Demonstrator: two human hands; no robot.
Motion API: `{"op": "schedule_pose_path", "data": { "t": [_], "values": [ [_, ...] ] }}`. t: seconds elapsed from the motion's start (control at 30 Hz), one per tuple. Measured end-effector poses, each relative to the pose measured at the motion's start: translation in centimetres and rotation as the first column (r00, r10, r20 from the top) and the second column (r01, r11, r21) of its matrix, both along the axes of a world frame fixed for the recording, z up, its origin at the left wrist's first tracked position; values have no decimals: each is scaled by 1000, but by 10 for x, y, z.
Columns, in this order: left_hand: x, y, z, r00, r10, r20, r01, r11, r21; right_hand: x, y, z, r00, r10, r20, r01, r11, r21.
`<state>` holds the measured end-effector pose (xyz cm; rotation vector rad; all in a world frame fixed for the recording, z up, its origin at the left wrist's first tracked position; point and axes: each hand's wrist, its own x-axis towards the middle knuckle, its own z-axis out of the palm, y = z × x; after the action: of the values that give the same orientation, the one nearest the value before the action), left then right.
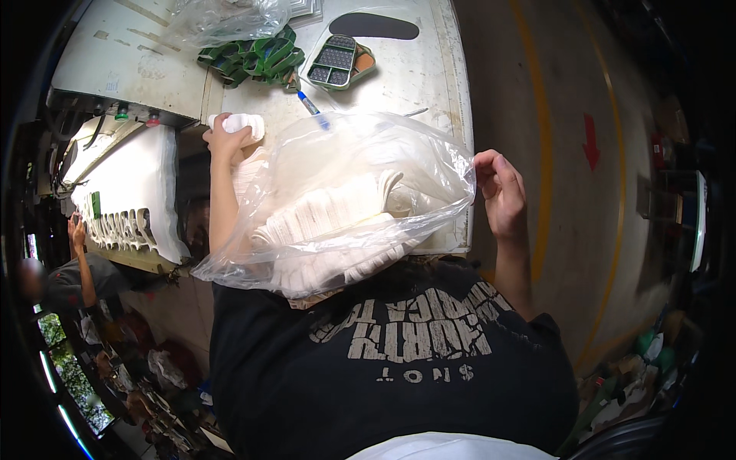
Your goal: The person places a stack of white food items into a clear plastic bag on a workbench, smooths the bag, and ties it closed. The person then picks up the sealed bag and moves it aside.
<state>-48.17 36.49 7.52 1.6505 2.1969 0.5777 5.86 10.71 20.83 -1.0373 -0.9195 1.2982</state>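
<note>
Your left hand (228, 143) clasped a white stack (247, 123) just off the far left of the clear bag (451, 172); your right hand (504, 195) pinched the bag's right edge.

Yellow lines (546, 138) and a red arrow (589, 143) are marking this factory workshop's floor (571, 238), and 2 push buttons (122, 114) are sitting on a machine (138, 65).

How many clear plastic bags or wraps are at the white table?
2: the bag of white pieces, its edge at the right hand; and a crumpled wrap beyond the green bundle. Others may be hidden.
</note>
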Motion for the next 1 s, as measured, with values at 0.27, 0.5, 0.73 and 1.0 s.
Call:
{"op": "schedule_pose_path", "data": {
  "t": [0.27,0.5,0.73,1.0],
  "values": [
    [48,-59,139,592,-200,781,83,979,188,0,4,20,975,218,43,-219,976,15],
    [121,-166,283,300,-631,715,367,768,524,-16,1,40,960,263,96,-260,965,-39],
    [234,-193,278,110,-881,460,850,323,416,-25,-11,52,994,70,-83,-64,996,69],
    [217,-211,263,353,-731,584,753,592,286,-10,-43,58,994,-18,-111,18,1000,1]
  ]
}}
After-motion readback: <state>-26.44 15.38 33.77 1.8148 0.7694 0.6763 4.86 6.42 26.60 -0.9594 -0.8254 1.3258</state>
